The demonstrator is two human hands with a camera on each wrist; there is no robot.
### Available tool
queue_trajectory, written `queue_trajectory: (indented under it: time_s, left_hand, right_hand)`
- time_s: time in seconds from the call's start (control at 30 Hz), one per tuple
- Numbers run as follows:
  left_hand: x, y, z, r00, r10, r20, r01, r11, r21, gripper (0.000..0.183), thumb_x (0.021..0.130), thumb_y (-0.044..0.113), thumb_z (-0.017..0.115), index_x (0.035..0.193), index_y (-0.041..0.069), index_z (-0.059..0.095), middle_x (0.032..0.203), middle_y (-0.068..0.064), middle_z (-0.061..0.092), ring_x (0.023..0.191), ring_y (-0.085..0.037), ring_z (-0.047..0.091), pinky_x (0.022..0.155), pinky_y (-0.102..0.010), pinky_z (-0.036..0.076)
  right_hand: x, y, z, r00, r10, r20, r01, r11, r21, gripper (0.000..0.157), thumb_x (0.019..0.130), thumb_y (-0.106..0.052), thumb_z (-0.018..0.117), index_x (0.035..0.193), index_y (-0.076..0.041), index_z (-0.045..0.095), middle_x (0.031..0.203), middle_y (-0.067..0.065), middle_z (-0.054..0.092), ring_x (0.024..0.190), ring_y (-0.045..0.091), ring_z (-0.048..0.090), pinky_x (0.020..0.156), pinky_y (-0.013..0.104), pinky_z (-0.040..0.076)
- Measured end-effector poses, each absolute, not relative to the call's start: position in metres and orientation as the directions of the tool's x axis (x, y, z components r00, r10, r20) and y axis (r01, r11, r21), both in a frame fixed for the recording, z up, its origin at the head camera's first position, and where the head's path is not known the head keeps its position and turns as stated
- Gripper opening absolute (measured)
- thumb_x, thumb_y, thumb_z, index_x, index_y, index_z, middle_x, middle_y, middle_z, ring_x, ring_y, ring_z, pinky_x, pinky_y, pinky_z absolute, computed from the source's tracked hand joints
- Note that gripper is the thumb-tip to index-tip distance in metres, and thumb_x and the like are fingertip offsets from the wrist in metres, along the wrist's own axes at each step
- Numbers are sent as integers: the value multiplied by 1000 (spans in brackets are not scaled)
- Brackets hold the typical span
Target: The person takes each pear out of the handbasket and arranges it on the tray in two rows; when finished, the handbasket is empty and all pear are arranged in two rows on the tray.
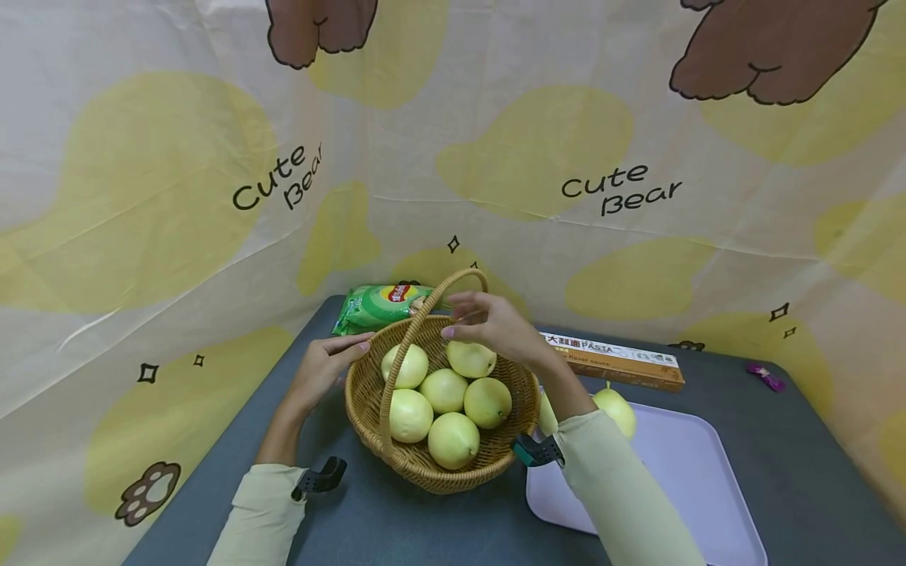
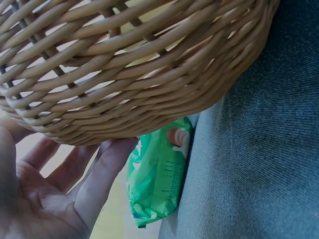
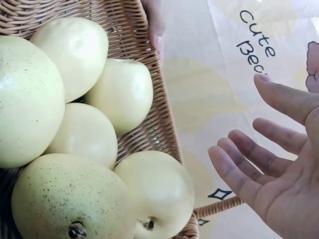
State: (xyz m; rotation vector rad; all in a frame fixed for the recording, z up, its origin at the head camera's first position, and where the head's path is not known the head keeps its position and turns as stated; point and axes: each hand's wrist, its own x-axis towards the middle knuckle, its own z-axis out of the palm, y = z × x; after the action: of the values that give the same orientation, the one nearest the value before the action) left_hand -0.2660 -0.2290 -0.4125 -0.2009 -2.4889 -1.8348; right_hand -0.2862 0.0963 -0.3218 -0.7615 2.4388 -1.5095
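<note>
A round wicker basket (image 1: 442, 481) with an arched handle (image 1: 414, 338) holds several pale yellow-green pears (image 1: 453, 440). My left hand (image 1: 322, 371) touches the left side of the basket near its rim. In the left wrist view its extended fingers (image 2: 112, 162) meet the woven wall, and some fingertips are hidden behind it. My right hand (image 1: 491, 324) hovers over the back right of the basket, fingers loosely bent and palm bare in the right wrist view. In the head view it overlaps a pear (image 1: 473, 359) at the back, but a gap shows between hand and pears in the right wrist view.
To the right lies a lilac tray (image 1: 697, 479), with a pear (image 1: 616, 410) at its back edge and another partly hidden by my arm. A pasta box (image 1: 623, 364) and a green chip bag (image 1: 375, 308) lie behind. A small purple-wrapped item (image 1: 766, 377) is far right.
</note>
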Motion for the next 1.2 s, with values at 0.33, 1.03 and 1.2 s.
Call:
queue_trajectory:
  time_s: [0.33,1.03,1.2]
  left_hand:
    - [-266,-229,-413,-989,86,116,136,281,950,44,105,36,70,141,11,71,143,-21,65,117,-36,71,82,-50,65]
    - [-266,-228,-411,-992,85,97,118,285,951,44,104,37,70,141,12,71,144,-21,65,117,-36,71,83,-50,65]
    - [-265,-227,-411,-992,79,97,116,290,950,44,104,37,70,141,12,71,142,-21,66,116,-34,71,83,-49,65]
  right_hand:
    - [-298,84,-328,-858,-506,86,-300,359,-884,63,96,-25,82,151,-10,57,140,22,63,122,32,66,104,47,56]
    - [-308,55,-341,-822,-568,37,-300,376,-877,47,97,-27,81,139,-10,66,132,17,70,122,30,66,108,51,52]
    - [-307,46,-344,-803,-596,22,-279,342,-898,44,98,-17,78,138,-2,65,134,17,70,127,30,65,109,47,53]
